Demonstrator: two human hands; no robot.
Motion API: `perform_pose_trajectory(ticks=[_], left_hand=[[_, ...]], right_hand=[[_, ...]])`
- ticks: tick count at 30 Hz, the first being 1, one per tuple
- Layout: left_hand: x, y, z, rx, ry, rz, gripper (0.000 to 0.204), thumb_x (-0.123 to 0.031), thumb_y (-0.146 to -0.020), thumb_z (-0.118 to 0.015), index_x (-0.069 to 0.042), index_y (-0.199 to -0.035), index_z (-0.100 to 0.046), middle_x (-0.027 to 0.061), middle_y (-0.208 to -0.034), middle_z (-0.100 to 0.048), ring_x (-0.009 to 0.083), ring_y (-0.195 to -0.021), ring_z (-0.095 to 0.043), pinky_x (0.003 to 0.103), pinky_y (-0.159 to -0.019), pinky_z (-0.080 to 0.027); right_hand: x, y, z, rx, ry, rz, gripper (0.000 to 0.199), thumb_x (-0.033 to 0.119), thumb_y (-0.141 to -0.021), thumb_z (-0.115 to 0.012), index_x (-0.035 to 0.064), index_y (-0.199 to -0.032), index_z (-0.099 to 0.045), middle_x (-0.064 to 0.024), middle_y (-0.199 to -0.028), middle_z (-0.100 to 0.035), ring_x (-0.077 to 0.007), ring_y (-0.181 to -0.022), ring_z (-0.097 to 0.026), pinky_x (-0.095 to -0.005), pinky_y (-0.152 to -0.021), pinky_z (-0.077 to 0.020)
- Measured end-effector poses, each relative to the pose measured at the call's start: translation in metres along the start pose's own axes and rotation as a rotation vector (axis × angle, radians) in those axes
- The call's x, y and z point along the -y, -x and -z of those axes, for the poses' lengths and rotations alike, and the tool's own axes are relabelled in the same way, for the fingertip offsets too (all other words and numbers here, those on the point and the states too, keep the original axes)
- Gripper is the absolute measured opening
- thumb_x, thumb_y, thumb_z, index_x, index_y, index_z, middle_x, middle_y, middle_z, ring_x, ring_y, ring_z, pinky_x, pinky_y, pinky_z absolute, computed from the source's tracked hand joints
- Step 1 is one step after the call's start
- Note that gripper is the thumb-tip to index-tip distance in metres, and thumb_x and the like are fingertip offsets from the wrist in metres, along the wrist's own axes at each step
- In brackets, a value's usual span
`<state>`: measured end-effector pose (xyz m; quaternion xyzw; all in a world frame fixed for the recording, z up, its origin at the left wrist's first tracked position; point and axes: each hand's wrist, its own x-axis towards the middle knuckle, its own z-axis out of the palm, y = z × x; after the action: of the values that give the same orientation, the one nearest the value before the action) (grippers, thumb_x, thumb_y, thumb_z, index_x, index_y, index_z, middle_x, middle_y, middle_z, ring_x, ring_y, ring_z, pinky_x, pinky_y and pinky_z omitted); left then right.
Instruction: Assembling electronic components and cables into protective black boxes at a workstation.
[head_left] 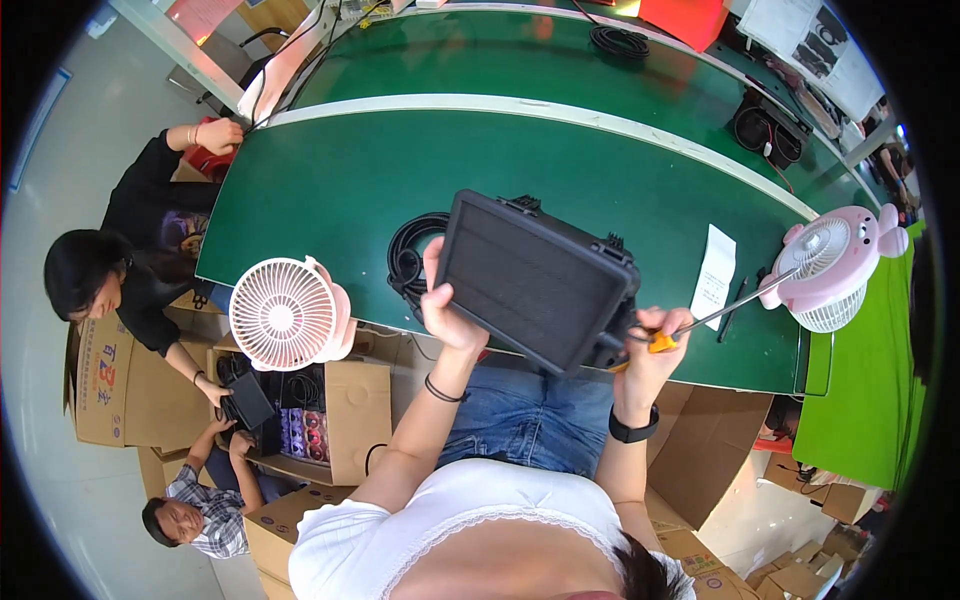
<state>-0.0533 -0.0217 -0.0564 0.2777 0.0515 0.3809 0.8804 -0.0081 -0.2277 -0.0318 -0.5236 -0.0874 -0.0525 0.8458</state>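
Note:
A black rectangular case [530, 285] with a flat dark panel and latches along its far edge is held tilted above the near part of the green table. My left hand [450, 310] is closed on its left end, thumb on the panel side. At the case's right end, my right hand [655, 360] is closed round a screwdriver [662, 342] with an orange-yellow handle. Its long thin shaft points up and right, away from the case. Whether the right fingers also grip the case is hidden. Partly behind the case lies a coiled black cable [405, 255].
A pale pink fan [283, 315] stands at the table's left edge, a pink animal-shaped fan [825, 250] at its right. White paper [715, 275] and a black pen [733, 310] lie near the right. Two people work at left beside cardboard boxes [360, 420]. A white rail [520, 105] crosses behind.

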Motion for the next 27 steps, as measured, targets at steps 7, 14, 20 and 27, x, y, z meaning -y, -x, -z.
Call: perform_pose_trajectory(ticks=[7,14,20,27], left_hand=[[-0.003,0.033,-0.009,0.288,-0.556,-0.218,0.068,-0.023,-0.083,-0.065,0.0,-0.139,-0.034,0.0199,-0.143,-0.038,0.0298,-0.135,-0.037,0.043,-0.114,-0.025],[-0.004,0.008,-0.021,0.216,-0.852,-0.206,0.053,-0.016,-0.097,-0.054,-0.002,-0.143,-0.032,0.0152,-0.146,-0.035,0.0295,-0.137,-0.036,0.041,-0.115,-0.027],[0.008,-0.056,-0.005,0.413,-0.914,-0.222,0.047,-0.047,-0.099,-0.05,-0.008,-0.125,-0.051,0.0154,-0.149,-0.036,0.0295,-0.137,-0.036,0.043,-0.114,-0.027],[0.023,-0.079,-0.018,0.287,-0.612,-0.005,0.039,-0.049,-0.1,-0.041,-0.012,-0.106,-0.049,0.0154,-0.142,-0.046,0.026,-0.13,-0.041,0.037,-0.111,-0.029]], right_hand=[[-0.017,-0.036,0.02,-0.168,-0.131,-0.096,0.024,-0.007,-0.094,-0.055,0.0126,-0.101,-0.043,-0.0024,-0.096,-0.058,-0.01,-0.09,-0.056,-0.0237,-0.087,-0.0458],[-0.022,-0.06,0.011,-0.081,0.017,-0.178,0.016,0.01,-0.097,-0.061,0.015,-0.096,-0.045,0.0,-0.101,-0.062,-0.0039,-0.074,-0.055,-0.0177,-0.051,-0.041],[-0.022,-0.081,-0.001,-0.071,0.027,-0.16,0.019,0.009,-0.094,-0.065,0.0124,-0.095,-0.046,-0.0041,-0.105,-0.065,-0.0046,-0.071,-0.054,-0.0183,-0.051,-0.0417],[-0.025,-0.089,0.003,0.021,-0.019,-0.13,0.022,0.003,-0.091,-0.067,0.0109,-0.094,-0.047,-0.0029,-0.098,-0.06,-0.0078,-0.09,-0.061,-0.0175,-0.051,-0.0435]])
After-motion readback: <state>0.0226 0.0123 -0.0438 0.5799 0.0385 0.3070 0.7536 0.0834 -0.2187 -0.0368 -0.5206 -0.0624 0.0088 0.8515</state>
